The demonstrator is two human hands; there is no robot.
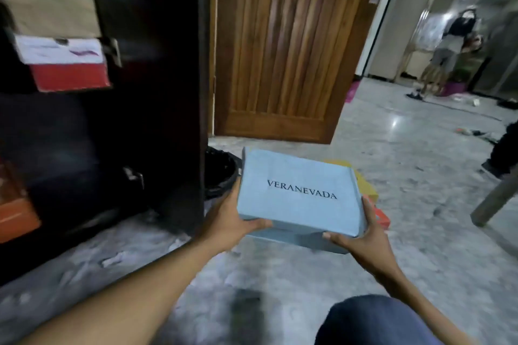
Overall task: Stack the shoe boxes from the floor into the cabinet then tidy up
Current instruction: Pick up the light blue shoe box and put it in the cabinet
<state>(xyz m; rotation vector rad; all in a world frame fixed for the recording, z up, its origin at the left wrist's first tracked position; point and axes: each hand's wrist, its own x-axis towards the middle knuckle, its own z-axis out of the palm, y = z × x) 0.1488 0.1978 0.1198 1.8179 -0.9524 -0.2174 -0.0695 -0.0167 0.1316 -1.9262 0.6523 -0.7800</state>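
left hand (235, 221) and right hand (361, 235) each grasp 1 end of the blue veranevada shoe box (300, 193) (lid on): hold it level, swing left into the cabinet (157, 64).

The person is wearing dark blue trousers (372, 319), looking like denim, showing at the bottom edge. The left forearm (134, 288) and right forearm (412, 294) are showing bare, running down to the left hand (232, 221) and right hand (361, 238).
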